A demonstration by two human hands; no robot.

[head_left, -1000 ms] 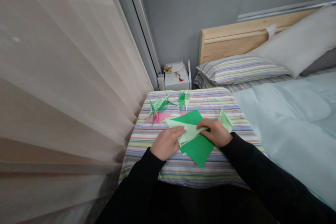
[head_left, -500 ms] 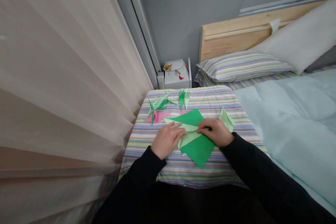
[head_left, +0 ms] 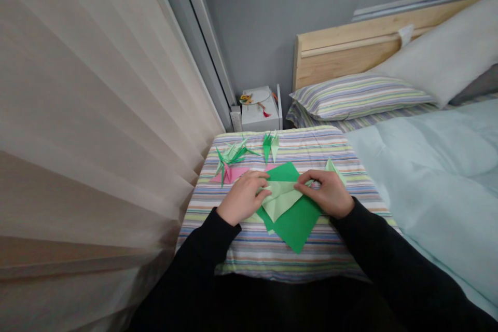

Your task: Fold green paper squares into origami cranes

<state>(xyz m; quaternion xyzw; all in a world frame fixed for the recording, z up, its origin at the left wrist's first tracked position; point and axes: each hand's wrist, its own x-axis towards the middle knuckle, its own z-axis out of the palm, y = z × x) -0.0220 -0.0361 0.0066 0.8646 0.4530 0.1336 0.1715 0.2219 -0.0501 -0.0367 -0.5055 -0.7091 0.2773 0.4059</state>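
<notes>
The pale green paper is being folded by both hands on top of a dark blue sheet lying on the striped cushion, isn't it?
Not quite: the sheet under the pale green paper is dark green, not dark blue. The head view shows the left hand and right hand both on the paper, over the striped cushion.

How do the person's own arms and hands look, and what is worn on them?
Both arms wear long, plain black sleeves reaching the wrists. The left hand and right hand are bare: no gloves. No rings, watch or markings show.
</notes>
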